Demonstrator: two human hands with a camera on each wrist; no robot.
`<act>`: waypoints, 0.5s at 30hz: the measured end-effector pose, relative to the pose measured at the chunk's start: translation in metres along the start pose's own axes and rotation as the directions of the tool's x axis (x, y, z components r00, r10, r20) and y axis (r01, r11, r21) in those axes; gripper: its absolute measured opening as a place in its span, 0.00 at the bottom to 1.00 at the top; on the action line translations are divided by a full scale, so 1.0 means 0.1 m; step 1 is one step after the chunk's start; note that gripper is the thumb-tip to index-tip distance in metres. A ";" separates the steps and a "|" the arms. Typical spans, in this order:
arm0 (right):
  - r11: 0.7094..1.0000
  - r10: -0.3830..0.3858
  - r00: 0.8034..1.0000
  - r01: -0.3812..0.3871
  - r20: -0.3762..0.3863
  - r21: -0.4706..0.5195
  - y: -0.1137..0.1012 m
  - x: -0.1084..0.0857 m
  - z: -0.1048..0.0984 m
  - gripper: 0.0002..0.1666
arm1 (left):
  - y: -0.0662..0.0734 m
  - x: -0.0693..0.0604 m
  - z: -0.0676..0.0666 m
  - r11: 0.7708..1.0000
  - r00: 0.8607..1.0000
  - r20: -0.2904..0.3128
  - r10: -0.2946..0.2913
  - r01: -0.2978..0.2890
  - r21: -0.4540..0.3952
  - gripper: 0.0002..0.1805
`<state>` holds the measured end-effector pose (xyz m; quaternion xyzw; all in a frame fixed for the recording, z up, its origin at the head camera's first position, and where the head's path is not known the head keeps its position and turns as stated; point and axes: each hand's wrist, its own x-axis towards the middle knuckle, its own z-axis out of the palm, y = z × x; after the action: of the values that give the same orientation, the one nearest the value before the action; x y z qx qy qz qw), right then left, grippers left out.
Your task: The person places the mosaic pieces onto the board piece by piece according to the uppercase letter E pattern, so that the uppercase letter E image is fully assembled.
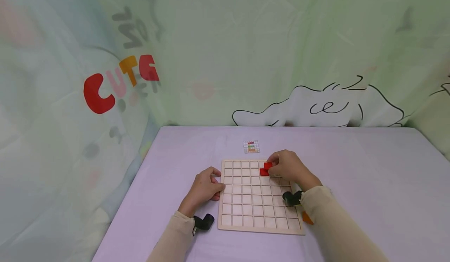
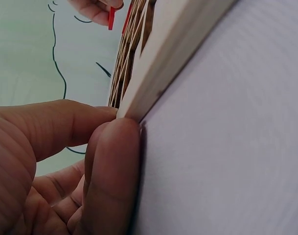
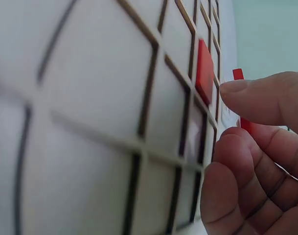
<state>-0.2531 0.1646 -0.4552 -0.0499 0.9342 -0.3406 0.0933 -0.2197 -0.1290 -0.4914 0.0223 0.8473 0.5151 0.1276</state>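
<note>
A pale wooden grid board (image 1: 261, 229) lies on the table. My left hand (image 1: 205, 184) grips its left edge; in the left wrist view the thumb (image 2: 65, 120) reaches the rim and a finger (image 2: 117, 156) meets its side. Over the far right part of the board, my right hand (image 1: 289, 166) pinches a red square tile (image 1: 267, 165). Another red tile (image 1: 263, 172) sits in a cell just nearer to me. In the right wrist view the held tile (image 3: 238, 74) shows behind the thumb, apart from the set tile (image 3: 204, 73).
Beyond the board lies a small printed card (image 1: 251, 146) with a coloured grid pattern. An orange piece (image 1: 307, 218) rests right of the board, partly covered by the right sleeve. A printed curtain (image 1: 211, 58) hangs behind the lilac tabletop (image 1: 369, 168).
</note>
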 end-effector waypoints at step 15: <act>1.000 -0.021 0.998 0.020 0.064 0.011 -0.18 0.02 0.17 0.16 | -0.02 0.02 -0.03 0.999 1.000 0.021 0.004 -0.003 -0.054 0.18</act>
<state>-0.2506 0.1399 -0.4563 -0.0699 0.9284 -0.3447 0.1200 -0.2220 -0.1318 -0.4920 0.0257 0.8317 0.5377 0.1359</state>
